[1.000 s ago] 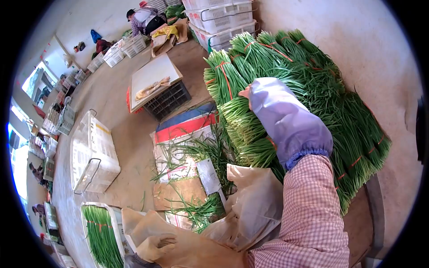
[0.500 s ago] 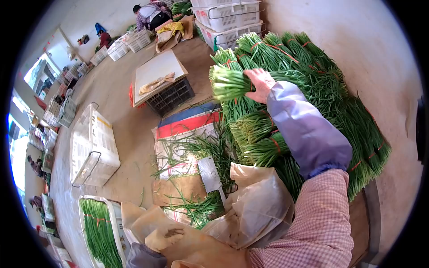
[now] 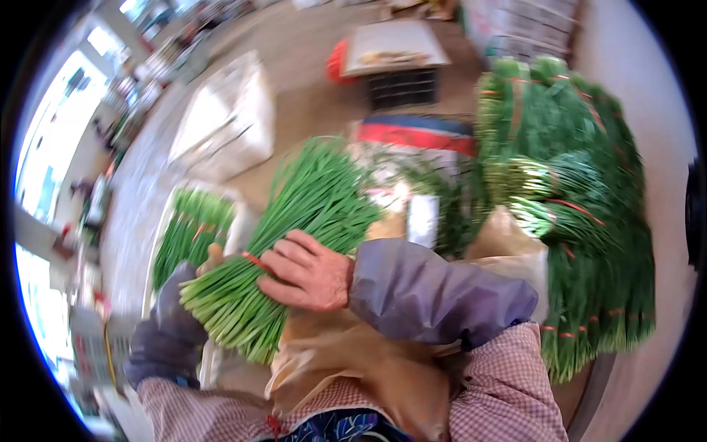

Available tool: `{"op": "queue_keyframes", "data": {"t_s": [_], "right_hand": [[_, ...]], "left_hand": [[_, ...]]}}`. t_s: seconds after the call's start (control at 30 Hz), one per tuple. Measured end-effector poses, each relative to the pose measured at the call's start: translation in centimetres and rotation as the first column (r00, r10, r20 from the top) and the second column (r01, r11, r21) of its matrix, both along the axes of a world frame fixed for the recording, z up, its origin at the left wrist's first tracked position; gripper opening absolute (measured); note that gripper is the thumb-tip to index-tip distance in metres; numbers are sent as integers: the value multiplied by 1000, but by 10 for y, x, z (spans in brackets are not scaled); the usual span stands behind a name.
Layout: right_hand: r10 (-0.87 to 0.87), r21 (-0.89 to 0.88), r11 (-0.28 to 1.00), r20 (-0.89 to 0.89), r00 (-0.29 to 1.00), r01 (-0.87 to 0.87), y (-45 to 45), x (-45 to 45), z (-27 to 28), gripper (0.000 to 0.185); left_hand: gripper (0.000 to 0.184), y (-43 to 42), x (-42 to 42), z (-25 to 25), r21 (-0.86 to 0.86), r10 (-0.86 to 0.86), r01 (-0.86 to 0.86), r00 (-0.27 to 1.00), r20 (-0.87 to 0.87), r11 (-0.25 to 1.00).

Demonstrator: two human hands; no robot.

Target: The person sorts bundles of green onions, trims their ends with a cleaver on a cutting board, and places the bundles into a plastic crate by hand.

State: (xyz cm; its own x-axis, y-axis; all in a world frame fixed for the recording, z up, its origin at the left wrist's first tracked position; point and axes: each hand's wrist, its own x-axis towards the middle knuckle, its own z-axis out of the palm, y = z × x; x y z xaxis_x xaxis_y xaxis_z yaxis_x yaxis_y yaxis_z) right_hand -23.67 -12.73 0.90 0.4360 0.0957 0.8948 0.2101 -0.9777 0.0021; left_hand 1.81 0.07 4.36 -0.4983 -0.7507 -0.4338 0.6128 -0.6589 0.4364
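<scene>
A large bundle of garlic chives (image 3: 309, 199), tied with a red band, lies slantwise across my lap, pale cut ends towards me. My right hand (image 3: 309, 272) is closed over its top beside the band. At its far left side is my left hand (image 3: 213, 258), mostly hidden behind the stalks, with a few fingers against the bundle. Just beyond it stands a white crate (image 3: 156, 250) with more chives (image 3: 193, 221) inside. To my right rises a big pile of banded chive bundles (image 3: 567, 147).
A larger white crate (image 3: 228, 118) stands further off on the left. Ahead, a board (image 3: 394, 44) rests on a black crate (image 3: 401, 88). Loose leaves and a pale flat blade-like piece (image 3: 422, 221) lie on the sacking. Stacked white crates (image 3: 534, 26) stand at the back right.
My right hand has come from the pile on the right to my lap, bringing a chive bundle. My left hand now appears at the bundle. The view has swung left.
</scene>
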Motion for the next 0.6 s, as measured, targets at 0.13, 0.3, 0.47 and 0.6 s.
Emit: {"op": "queue_keyframes", "data": {"t_s": [0.13, 0.3, 0.47, 0.6], "right_hand": [[119, -39, 992, -83, 989, -123, 69, 62, -30, 44], [232, -94, 966, -107, 967, -242, 110, 97, -77, 43], [30, -134, 988, -308, 951, -74, 75, 84, -82, 51], [-44, 61, 994, -546, 836, 92, 56, 82, -77, 84]], "left_hand": [[102, 70, 41, 25, 24, -203, 212, 888, 412, 977], [119, 134, 63, -23, -165, -185, 493, 585, 789, 854], [95, 118, 55, -14, -61, -154, 445, 431, 889, 894], [94, 83, 30, 8, -249, 208, 389, 145, 967, 887]]}}
